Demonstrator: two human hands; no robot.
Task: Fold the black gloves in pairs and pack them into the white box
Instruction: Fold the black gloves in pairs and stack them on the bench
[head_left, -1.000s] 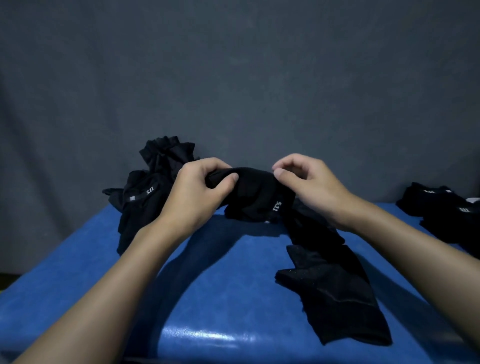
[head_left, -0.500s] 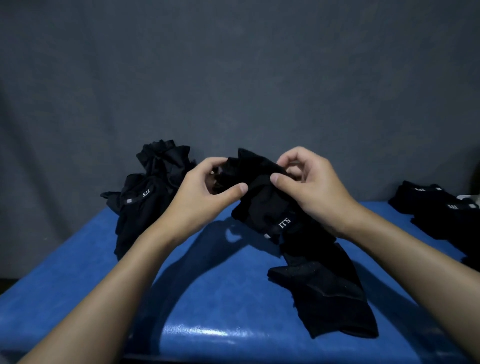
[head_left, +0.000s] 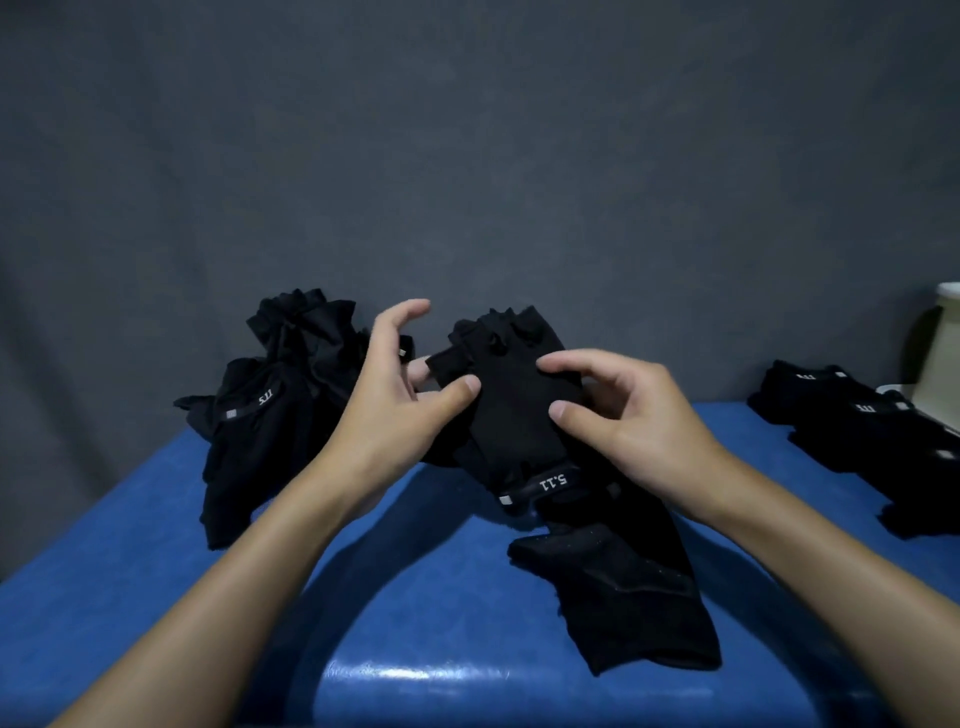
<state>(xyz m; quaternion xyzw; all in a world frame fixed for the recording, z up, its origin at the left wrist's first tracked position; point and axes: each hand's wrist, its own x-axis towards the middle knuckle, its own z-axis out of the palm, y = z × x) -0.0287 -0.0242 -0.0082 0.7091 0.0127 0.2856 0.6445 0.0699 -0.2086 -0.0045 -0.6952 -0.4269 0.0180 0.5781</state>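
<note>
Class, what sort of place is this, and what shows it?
Probably a staged packing station: a blue table against a plain grey backdrop, heaps of black gloves, and a white box at the right edge.

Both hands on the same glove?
Yes, the left hand and right hand both hold the glove with the 5.11 label.

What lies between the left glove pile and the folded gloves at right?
In the head view: the glove held by the left hand and right hand, and a second glove lying on the blue table.
</note>
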